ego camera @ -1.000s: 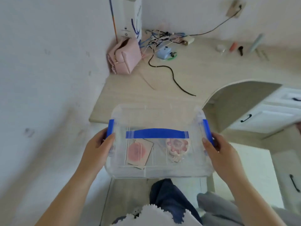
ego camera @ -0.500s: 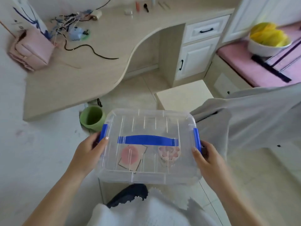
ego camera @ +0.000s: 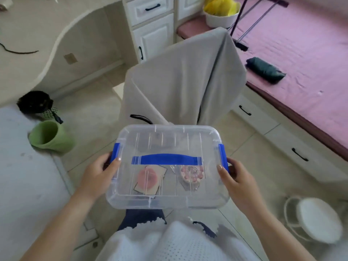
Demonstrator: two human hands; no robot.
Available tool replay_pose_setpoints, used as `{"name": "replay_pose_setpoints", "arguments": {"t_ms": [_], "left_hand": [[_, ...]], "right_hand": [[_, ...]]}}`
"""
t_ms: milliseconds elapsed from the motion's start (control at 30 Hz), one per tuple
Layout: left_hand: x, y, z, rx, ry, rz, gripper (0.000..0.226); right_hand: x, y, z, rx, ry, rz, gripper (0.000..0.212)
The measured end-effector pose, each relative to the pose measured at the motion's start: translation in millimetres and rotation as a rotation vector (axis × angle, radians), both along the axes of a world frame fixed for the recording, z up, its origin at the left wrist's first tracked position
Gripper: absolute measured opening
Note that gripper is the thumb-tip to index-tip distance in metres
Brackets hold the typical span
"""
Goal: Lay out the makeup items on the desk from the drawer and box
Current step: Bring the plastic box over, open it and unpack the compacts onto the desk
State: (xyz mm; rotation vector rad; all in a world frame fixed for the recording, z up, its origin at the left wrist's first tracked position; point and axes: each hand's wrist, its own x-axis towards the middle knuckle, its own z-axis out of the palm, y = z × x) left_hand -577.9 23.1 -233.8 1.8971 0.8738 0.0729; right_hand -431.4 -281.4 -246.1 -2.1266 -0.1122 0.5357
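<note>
I hold a clear plastic box (ego camera: 169, 140) with a blue handle and blue side clips, lid on, level above my lap. My left hand (ego camera: 98, 175) grips its left end by the blue clip. My right hand (ego camera: 238, 180) grips the right end the same way. Through the lid I see a card with a pink round pad (ego camera: 148, 178) and a pink paw-shaped item (ego camera: 192, 175). The desk (ego camera: 24, 34) lies at the upper left, away from the box, with a black cable on it.
A chair draped in grey cloth (ego camera: 180, 81) stands just beyond the box. White drawers (ego camera: 150, 10) sit by the desk. A green cup (ego camera: 49, 137) and a black object (ego camera: 34, 102) lie on the floor left. A pink bed (ego camera: 301, 53) fills the right; a white stool (ego camera: 318, 220) is lower right.
My view has swung right, away from the desk toward the chair and bed. Both hands keep their grip on the box, which stays in front of me.
</note>
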Motion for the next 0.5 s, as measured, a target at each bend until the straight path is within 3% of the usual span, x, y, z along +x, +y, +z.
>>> {"name": "replay_pose_setpoints", "arguments": {"t_ms": [333, 500], "left_hand": [[152.0, -105.4, -5.1, 0.013, -0.031, -0.385, 0.010], [253.3, -149.6, -13.6, -0.025, -0.089, -0.522, 0.022]], "right_hand": [[27.5, -135.1, -5.9, 0.014, -0.032, -0.397, 0.026], [82.4, -174.9, -5.6, 0.007, -0.085, -0.558, 0.024]]}}
